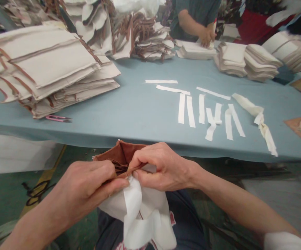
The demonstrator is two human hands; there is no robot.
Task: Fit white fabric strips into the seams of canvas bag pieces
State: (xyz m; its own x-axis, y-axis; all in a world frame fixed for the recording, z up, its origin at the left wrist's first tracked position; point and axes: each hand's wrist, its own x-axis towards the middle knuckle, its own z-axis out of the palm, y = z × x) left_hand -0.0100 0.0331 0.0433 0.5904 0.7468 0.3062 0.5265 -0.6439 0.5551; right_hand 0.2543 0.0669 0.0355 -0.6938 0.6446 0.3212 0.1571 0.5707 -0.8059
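Left hand [90,182] and right hand [161,166] both pinched the brown edge of the cream piece [155,205], which lay over the lap below the blue worktop [129,114], white strip [133,208] hanging beneath fingertips.

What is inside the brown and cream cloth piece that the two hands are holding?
Inside the cloth piece, brown walls and gathered brown folds can be seen. Anything deeper is covered by the folds and the left hand.
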